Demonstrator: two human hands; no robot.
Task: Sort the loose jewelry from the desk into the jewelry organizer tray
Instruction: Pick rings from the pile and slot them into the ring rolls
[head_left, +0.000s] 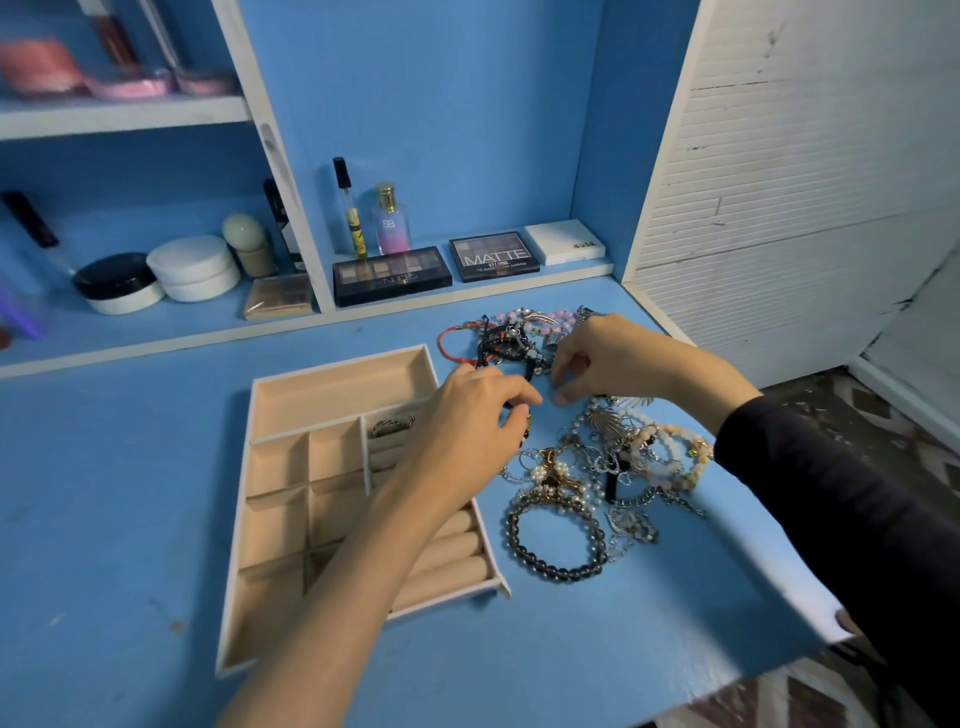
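Untangling judged underway | jewelry pile (597, 467) was heaped near right edge of desk (130, 467), beside organizer tray (337, 364) | dark strand (525, 426) was pinched by left hand (478, 415) | right hand (602, 358) was curled, grip untellable | strands judged light, limp, snag-prone: best pinched singly

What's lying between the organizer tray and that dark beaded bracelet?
Nothing: a strip of bare blue desk separates the tray from the bracelet, seen in the head view.

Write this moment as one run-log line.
left hand: pinches dark piece | right hand: at far pile, hold unclear | tray: one item inside
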